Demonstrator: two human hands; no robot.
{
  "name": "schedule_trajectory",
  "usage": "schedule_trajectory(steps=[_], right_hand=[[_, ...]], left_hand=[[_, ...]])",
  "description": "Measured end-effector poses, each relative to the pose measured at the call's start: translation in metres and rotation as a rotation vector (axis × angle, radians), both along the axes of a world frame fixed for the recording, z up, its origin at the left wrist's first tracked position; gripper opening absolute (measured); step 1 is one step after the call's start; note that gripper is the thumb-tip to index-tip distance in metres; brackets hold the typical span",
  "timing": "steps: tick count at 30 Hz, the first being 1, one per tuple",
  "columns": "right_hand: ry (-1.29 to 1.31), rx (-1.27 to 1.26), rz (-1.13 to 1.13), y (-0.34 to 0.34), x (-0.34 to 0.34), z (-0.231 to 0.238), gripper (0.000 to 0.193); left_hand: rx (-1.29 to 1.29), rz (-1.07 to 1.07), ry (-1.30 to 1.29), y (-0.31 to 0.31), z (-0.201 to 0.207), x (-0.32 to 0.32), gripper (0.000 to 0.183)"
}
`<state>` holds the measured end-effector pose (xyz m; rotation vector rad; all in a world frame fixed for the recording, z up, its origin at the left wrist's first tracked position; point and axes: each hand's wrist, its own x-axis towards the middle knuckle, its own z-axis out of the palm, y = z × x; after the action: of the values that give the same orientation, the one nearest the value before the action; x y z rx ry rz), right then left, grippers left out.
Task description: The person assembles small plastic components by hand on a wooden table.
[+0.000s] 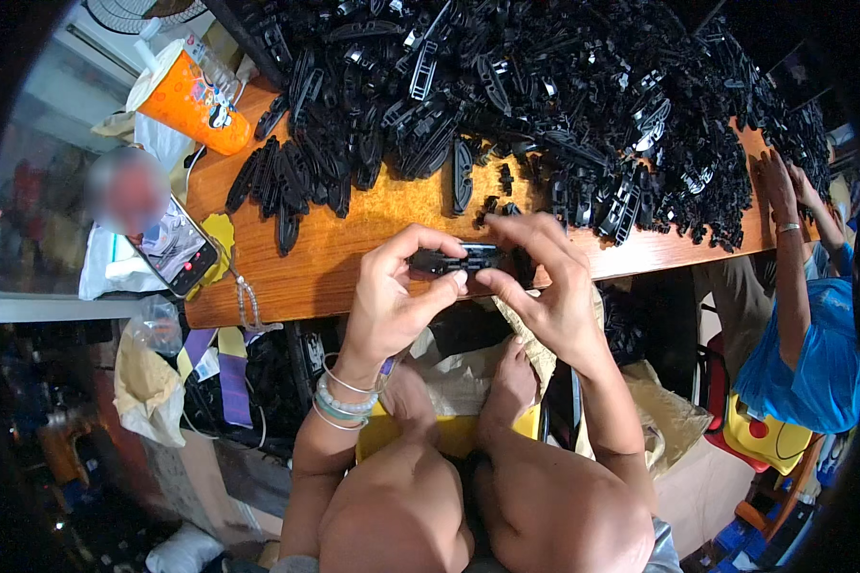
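Over the table's near edge, a slim black plastic clip-like part (457,259) is pinched between the thumb and fingers of my left hand (392,296). It lies roughly level, with small ridged details on its face. At its right end is my right hand (554,286), thumb close against the part. The slightly blurred index finger of that hand is raised above the part, with a gap between finger and thumb. Just beyond my hands, small black pieces (506,178) and a long black curved part (462,177) rest on the wooden table (325,280).
A big heap of black plastic parts (545,86) covers the far side. At left are an orange cup (189,100), a phone (177,250) and a beaded strand (248,304). On the right, a person in a blue shirt (807,353) reaches into the heap.
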<state>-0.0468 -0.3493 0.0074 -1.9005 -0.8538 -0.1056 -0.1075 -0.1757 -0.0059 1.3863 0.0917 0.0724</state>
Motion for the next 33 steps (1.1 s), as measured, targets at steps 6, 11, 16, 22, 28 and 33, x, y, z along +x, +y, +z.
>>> schedule_trajectory(steps=[6,11,16,22,28,33], right_hand=[[0.413,-0.034,0.071,-0.015,-0.010,0.010,0.023],[0.419,-0.124,0.160,-0.019,-0.013,0.011,0.019],[0.215,-0.115,0.136,-0.019,0.006,0.002,0.015],[-0.306,-0.415,-0.142,0.014,0.047,-0.011,0.015],[-0.262,-0.433,-0.112,0.015,0.049,-0.012,0.017],[-0.197,-0.168,-0.188,0.006,0.048,-0.006,0.013]], left_hand=[[0.129,-0.128,0.006,0.000,0.019,-0.008,0.015],[0.459,-0.326,-0.212,0.021,0.019,-0.004,0.011],[0.471,-0.130,-0.178,0.014,-0.004,0.024,0.011],[1.091,0.302,-0.220,-0.010,-0.014,0.069,0.025],[0.807,0.304,-0.182,-0.002,-0.027,0.064,0.020],[0.011,0.218,-0.027,0.008,-0.022,0.040,0.014]])
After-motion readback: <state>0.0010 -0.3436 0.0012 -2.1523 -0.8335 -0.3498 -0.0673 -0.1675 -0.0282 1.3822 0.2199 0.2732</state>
